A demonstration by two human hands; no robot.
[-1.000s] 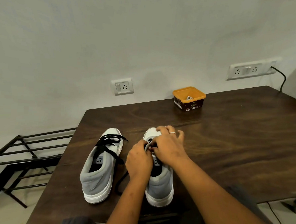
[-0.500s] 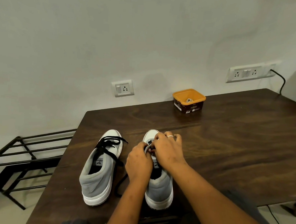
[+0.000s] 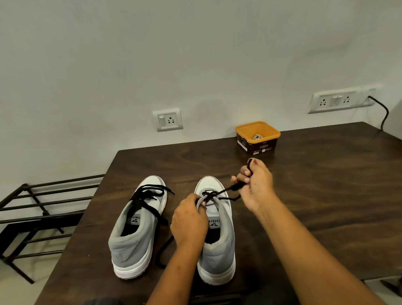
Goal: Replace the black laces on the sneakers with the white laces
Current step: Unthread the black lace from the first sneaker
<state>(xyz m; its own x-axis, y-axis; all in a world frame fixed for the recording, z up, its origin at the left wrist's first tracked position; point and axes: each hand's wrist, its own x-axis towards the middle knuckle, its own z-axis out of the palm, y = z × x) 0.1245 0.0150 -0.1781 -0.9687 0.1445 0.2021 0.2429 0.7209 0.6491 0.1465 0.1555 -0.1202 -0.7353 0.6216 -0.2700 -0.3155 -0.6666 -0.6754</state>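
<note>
Two grey-and-white sneakers stand side by side on the dark wooden table (image 3: 321,193), toes toward the wall. The left sneaker (image 3: 136,228) keeps its black lace (image 3: 146,196) loosely threaded. On the right sneaker (image 3: 218,242), my left hand (image 3: 188,224) grips the grey upper beside the tongue. My right hand (image 3: 254,185) is raised to the right of the toe and pinches a stretch of black lace (image 3: 223,192), pulled taut from the eyelets. Another length of black lace (image 3: 162,250) trails on the table between the shoes. I see no white laces for certain.
An orange-rimmed brown tub (image 3: 256,137) with something pale inside stands near the wall at the table's back edge. A black metal rack (image 3: 29,213) is on the floor left of the table. Wall sockets (image 3: 340,101) and a black cable lie at the back right.
My right hand has left the shoe's lacing and moved up and to the right, drawing the black lace out taut. My left hand stays on the right sneaker.
</note>
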